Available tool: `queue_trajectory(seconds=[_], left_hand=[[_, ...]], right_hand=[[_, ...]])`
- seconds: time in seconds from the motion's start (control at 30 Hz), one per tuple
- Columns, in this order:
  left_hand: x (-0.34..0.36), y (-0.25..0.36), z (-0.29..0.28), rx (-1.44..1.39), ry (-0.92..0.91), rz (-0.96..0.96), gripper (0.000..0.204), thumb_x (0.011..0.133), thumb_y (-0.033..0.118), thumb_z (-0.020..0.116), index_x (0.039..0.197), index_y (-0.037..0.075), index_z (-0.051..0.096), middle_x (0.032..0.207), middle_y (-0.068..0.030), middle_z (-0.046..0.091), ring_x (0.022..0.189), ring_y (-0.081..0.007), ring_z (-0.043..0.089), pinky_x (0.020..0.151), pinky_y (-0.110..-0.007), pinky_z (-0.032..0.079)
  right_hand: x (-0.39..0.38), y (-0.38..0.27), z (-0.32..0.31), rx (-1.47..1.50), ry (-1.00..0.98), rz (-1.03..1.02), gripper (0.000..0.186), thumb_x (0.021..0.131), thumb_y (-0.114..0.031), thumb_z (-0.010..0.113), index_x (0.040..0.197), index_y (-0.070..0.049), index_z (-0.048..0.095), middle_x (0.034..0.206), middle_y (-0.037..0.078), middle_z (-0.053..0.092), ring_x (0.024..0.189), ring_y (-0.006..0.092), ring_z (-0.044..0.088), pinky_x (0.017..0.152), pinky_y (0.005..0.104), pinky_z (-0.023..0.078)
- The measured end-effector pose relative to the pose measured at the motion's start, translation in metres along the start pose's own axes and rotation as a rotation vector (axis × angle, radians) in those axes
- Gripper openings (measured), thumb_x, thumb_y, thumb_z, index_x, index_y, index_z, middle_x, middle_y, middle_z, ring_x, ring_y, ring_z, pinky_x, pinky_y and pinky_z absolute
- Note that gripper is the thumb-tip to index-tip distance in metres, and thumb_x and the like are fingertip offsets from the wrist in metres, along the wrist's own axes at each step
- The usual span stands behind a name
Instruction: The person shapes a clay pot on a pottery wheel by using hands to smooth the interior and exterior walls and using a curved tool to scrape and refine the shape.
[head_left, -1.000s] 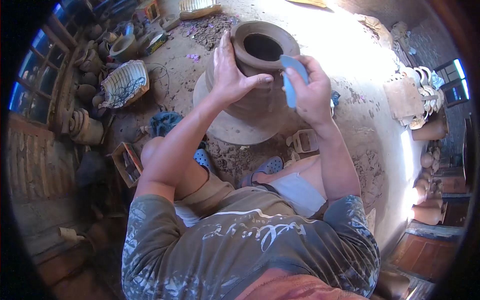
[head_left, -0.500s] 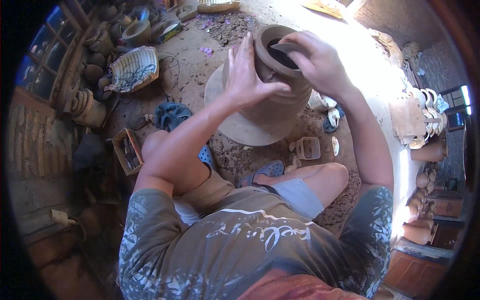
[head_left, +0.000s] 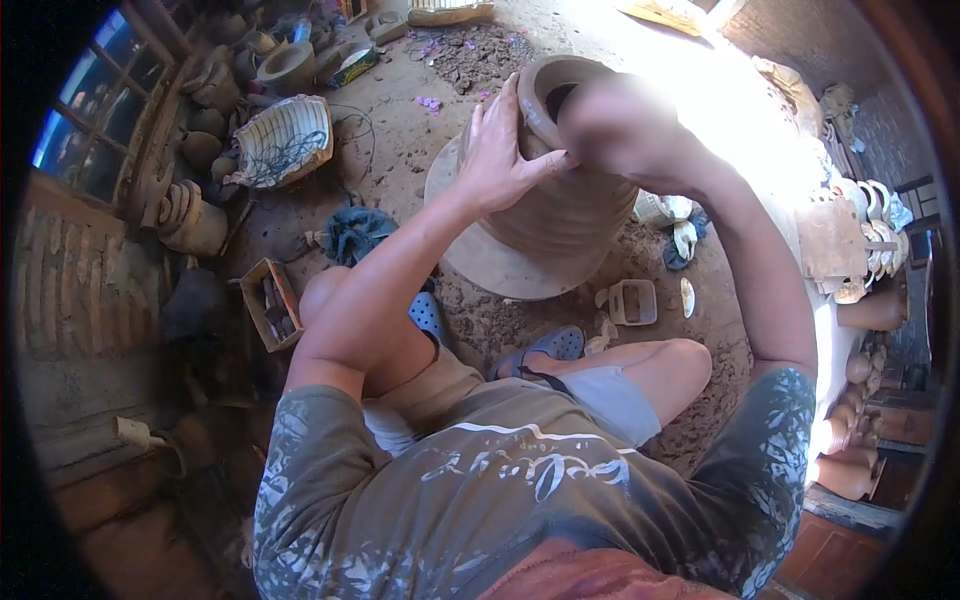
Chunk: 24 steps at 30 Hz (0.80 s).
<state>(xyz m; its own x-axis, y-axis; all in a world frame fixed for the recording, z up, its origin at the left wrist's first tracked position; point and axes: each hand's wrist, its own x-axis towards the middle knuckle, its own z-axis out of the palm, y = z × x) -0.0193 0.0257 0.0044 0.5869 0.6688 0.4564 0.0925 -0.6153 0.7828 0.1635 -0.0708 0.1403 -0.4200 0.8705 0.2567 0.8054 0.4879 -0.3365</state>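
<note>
A large brown clay pot (head_left: pixel 555 222) with a thick round rim stands on a pale round wheel plate (head_left: pixel 515 282) in front of me. My left hand (head_left: pixel 505 165) lies open against the pot's left side just under the rim, thumb stretched across the near side. At the right of the mouth is my right hand (head_left: pixel 632 130), smeared by motion and covering part of the rim. Its fingers and anything in them cannot be made out.
Near my feet sits a small clear plastic tub (head_left: pixel 632 302). A box of brownish pieces (head_left: pixel 272 305) and a dark blue cloth (head_left: pixel 358 236) lie to the left. Farther off are a ribbed basket (head_left: pixel 285 140) and several clay pots along both sides.
The whole view has shifted slightly. My right hand, earlier clearly gripping a thin flat grey scraper inside the rim, is now blurred at the rim's right. The left hand keeps its place.
</note>
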Motion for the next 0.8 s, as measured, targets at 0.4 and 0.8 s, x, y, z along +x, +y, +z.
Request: queue_trajectory(seconds=[0.4, 0.8], left_hand=[[0.014, -0.013, 0.007, -0.066, 0.021, 0.076, 0.15, 0.062, 0.08, 0.087, 0.162, -0.01, 0.021, 0.155, -0.0335, 0.046, 0.146, -0.0465, 0.044, 0.124, -0.054, 0.032], [0.019, -0.023, 0.003, -0.153, -0.035, 0.111, 0.149, 0.065, 0.079, 0.087, 0.161, -0.013, 0.02, 0.151, -0.0331, 0.05, 0.144, -0.0461, 0.047, 0.122, -0.053, 0.034]], right_hand=[[0.048, 0.051, 0.045, -0.162, 0.459, 0.306, 0.03, 0.093, -0.014, 0.069, 0.119, 0.001, 0.073, 0.112, 0.025, 0.076, 0.104, 0.0366, 0.076, 0.091, 0.0405, 0.059], [0.026, 0.039, 0.03, 0.209, 0.172, 0.097, 0.02, 0.089, -0.004, 0.075, 0.109, 0.0, 0.077, 0.093, 0.01, 0.074, 0.088, 0.0172, 0.07, 0.084, 0.0331, 0.057]])
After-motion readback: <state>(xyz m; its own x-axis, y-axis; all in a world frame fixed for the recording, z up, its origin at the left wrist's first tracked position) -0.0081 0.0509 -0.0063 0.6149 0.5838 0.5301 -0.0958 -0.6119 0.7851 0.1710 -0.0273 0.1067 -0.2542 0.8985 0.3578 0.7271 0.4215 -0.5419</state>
